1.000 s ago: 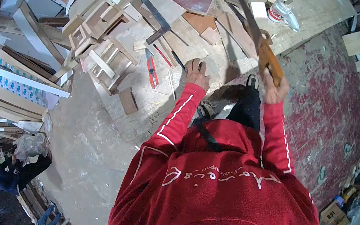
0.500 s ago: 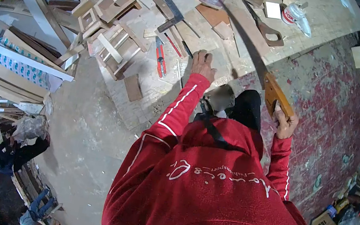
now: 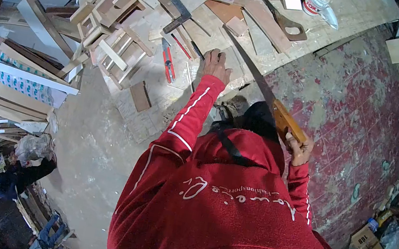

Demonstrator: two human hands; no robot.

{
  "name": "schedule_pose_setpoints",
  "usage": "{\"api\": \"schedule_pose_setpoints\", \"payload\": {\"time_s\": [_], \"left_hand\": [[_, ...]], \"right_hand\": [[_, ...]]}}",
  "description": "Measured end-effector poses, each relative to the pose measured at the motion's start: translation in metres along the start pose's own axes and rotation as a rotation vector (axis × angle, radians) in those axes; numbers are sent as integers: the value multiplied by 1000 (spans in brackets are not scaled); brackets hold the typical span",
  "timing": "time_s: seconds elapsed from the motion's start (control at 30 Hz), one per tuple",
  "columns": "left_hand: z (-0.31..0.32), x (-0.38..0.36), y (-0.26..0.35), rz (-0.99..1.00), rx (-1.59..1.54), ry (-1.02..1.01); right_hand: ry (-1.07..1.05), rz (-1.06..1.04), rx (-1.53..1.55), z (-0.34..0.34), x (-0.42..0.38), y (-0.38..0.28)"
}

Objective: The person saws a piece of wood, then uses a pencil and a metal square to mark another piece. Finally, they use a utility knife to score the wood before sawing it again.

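Note:
My right hand [image 3: 300, 146] grips the wooden handle of a hand saw [image 3: 285, 121]. Its long blade [image 3: 249, 66] runs up and left across the edge of a flat wooden board [image 3: 232, 58]. Pressed flat on that board, just left of the blade, is my left hand [image 3: 216, 65], at the end of a red sleeve with a white stripe. The board lies on a low work surface [image 3: 347, 14] strewn with wood offcuts.
Red-handled pliers [image 3: 167, 63], a steel square [image 3: 177, 6] and a second saw handle [image 3: 286, 26] lie among scraps. A white glue bottle [image 3: 319, 4] stands at the back. Wooden frames [image 3: 116, 51] pile up left. Red patterned floor [image 3: 364, 127] lies right, concrete floor below left.
The saw swung from raised above the bench down and back beside me, and now its blade lies across the board. My left hand stayed pressed on the board.

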State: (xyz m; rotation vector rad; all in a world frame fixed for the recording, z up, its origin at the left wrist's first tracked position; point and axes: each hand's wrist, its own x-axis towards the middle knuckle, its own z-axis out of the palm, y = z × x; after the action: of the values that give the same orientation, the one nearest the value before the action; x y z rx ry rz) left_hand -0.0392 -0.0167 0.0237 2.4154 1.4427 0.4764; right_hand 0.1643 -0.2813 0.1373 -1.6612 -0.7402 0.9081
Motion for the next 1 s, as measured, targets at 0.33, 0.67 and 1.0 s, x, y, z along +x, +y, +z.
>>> {"api": "schedule_pose_setpoints", "payload": {"time_s": [0.33, 0.67, 1.0], "left_hand": [[-4, 9, 6, -44, 30, -50], [0, 20, 8, -57, 234, -232], [7, 24, 4, -88, 237, -247]], "right_hand": [[-17, 30, -38, -5, -4, 27], [-93, -3, -170, -8, -19, 29], [-113, -43, -249, 8, -22, 21]]}}
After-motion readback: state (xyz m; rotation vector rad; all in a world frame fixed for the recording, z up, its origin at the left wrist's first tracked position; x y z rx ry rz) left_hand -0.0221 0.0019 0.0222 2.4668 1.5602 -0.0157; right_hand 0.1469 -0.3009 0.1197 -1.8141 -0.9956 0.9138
